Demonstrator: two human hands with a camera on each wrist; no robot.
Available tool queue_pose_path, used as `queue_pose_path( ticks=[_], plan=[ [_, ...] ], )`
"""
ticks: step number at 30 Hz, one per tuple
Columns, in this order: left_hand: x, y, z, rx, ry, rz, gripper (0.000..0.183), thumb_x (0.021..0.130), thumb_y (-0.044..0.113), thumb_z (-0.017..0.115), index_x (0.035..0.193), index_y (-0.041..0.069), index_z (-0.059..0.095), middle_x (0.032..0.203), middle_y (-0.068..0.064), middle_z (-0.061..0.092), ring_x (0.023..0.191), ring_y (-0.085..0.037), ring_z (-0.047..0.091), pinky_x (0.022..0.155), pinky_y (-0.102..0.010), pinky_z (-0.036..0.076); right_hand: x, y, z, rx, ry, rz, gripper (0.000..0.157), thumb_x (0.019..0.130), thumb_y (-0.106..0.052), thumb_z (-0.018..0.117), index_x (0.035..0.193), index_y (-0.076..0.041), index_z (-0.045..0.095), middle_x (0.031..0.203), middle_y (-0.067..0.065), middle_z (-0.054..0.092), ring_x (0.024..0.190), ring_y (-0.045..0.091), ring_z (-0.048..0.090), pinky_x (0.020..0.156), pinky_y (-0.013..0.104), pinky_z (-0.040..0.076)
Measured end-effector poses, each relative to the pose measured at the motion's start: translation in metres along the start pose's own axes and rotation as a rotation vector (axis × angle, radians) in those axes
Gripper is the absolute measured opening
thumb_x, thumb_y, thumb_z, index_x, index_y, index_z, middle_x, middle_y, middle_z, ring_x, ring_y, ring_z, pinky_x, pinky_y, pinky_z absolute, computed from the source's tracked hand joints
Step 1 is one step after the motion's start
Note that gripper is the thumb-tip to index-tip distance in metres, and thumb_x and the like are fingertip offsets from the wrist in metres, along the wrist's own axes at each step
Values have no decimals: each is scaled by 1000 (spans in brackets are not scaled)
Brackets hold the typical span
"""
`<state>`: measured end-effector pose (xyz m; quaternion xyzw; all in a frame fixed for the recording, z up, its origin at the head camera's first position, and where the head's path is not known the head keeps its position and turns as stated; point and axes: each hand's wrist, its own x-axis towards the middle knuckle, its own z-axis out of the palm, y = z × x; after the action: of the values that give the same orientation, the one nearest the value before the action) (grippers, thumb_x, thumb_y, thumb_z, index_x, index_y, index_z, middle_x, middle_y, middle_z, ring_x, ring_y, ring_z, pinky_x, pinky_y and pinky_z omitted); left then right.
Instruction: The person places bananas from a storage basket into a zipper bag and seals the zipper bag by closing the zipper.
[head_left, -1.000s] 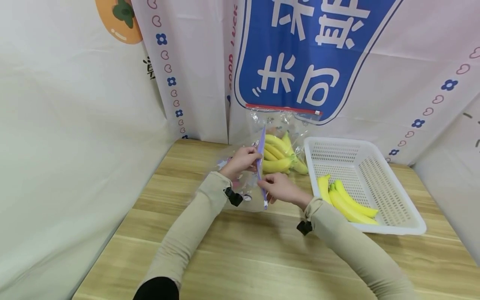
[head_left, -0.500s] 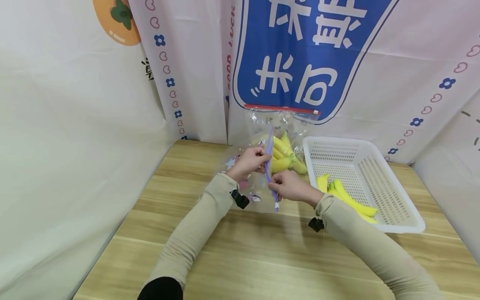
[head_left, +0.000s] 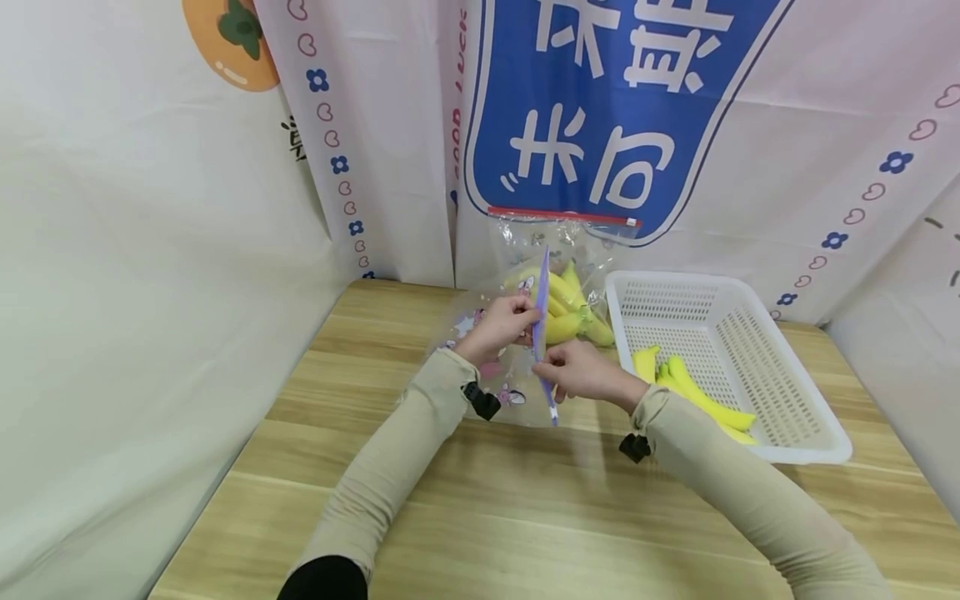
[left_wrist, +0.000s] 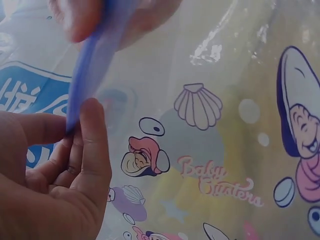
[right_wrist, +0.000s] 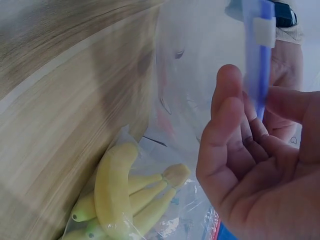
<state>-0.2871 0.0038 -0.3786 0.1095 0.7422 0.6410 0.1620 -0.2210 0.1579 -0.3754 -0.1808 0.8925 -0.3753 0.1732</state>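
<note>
A clear zipper bag (head_left: 491,371) with cartoon prints stands between my hands, its purple zipper strip (head_left: 542,292) running away from me. My left hand (head_left: 501,327) pinches the strip between thumb and fingers, farther along it. Nearer to me, my right hand (head_left: 588,372) pinches the same strip. In the right wrist view a white slider (right_wrist: 264,32) sits on the strip, just past my right fingertips. Behind the strip, a second clear bag (head_left: 517,237) with a red zipper holds several bananas (head_left: 566,327). The left wrist view shows shell prints and "Baby Oysters" lettering on the purple-zipper bag.
To the right stands a white perforated basket (head_left: 795,375) with several bananas (head_left: 697,400) inside. The wooden table (head_left: 465,517) ends at a printed cloth (head_left: 405,167) at the back, with a pale cloth along the left side.
Both hands have shifted a little to the right with the purple-zipper bag, and its strip overlaps more of the bananas behind. Over the last half second they barely move.
</note>
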Motion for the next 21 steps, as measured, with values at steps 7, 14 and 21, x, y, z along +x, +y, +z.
queue_pose_path(
  ticks=[7, 14, 21],
  plan=[
    [-6, 2, -1, -45, -33, -13, 17, 87, 15, 55, 87, -2, 52, 90, -9, 55, 77, -18, 57, 66, -32, 51, 2, 2, -1, 78, -5, 44, 37, 91, -37, 44, 77, -7, 61, 73, 9, 61, 58, 22, 60, 55, 37, 49],
    [0, -5, -1, -62, -43, -34, 19, 86, 19, 58, 81, 2, 50, 84, -7, 54, 72, -16, 57, 64, -32, 52, 5, 4, 1, -38, 55, 58, 30, 89, -29, 44, 76, -6, 59, 74, 9, 62, 55, 18, 59, 49, 31, 46],
    [0, -7, -1, -11, -57, 3, 19, 88, 19, 55, 79, 3, 48, 72, -4, 48, 64, -13, 50, 62, -32, 51, 5, 7, 1, -84, 74, 43, 30, 90, -23, 42, 72, -6, 59, 63, 5, 60, 49, 20, 56, 42, 28, 42]
  ],
)
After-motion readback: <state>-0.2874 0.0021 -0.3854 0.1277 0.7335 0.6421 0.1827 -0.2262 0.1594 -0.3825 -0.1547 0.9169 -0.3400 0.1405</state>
